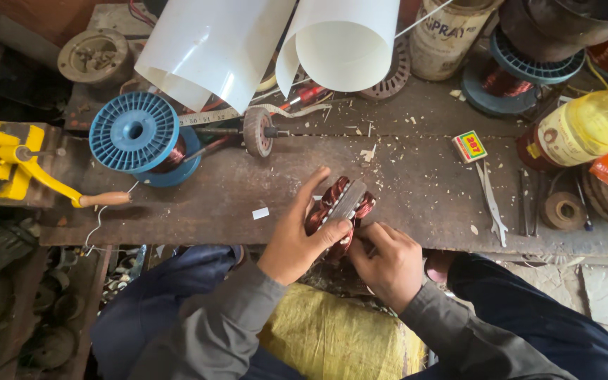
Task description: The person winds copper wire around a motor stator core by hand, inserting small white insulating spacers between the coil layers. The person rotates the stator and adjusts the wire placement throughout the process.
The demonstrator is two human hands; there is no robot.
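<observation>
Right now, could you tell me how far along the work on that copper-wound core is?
Done: copper coils already sit in the wound core. In hand: the left hand steadies it at the bench edge while the right hand works its lower coils. Left: I cannot tell; the blue wire spool lies apart.

Soft, even daylight fills the scene, brightest at the top centre, where two curled white plastic sheets [269, 49] are nearly overexposed. The rusty metal workbench [416, 176] is evenly lit, with only short, faint shadows under the objects on it. A yellow oil bottle [585, 127] at the upper right carries a small glare. The lower left corner falls into deep shadow, hiding detail. Focus is sharp at the centre; straight lines bend slightly toward the frame edges, a wide-angle effect
</observation>
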